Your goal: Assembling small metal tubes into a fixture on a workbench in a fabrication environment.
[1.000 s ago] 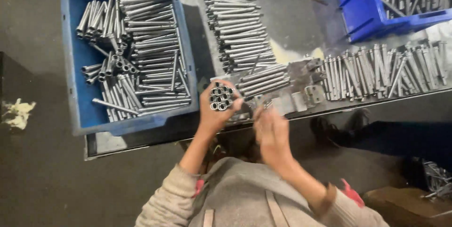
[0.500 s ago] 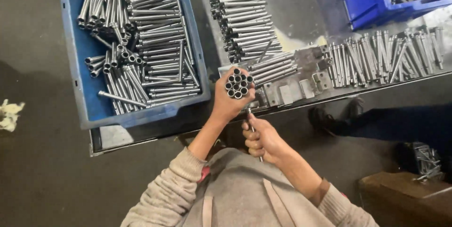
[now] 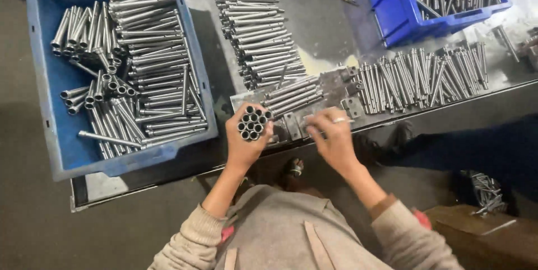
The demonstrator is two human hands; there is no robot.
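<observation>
Here the left hand [image 3: 246, 138] is wrapped round a bundle of short metal tubes [image 3: 253, 124], its fingers curled tight about them so that only the open round ends show, pointing up at the camera; how long the tubes are below the grip cannot be seen. The bundle is held just over the near edge of the bench [image 3: 330, 29]. The right hand [image 3: 332, 135] sits beside it, over a flat metal plate [image 3: 342, 88] at the bench edge, with the fingers bent downward and close together. A thin pale sliver shows at their tips, but whether they pinch it or merely touch the plate is too small to tell.

Just beyond both hands a small row of tubes [image 3: 292, 96] lies on the plate, and a long stack of tubes [image 3: 255, 29] runs away up the bench. To the right, a spread of upright-lying tubes [image 3: 426, 77] fills the bench edge. The large blue bin [image 3: 50, 113] on the left holds many more tubes, some stacked neatly, some jumbled. A second blue bin [image 3: 392, 12] at the upper right is cut off by the frame. Down on the floor at the right, a dim heap of metal parts [image 3: 485, 191] is hard to make out.
</observation>
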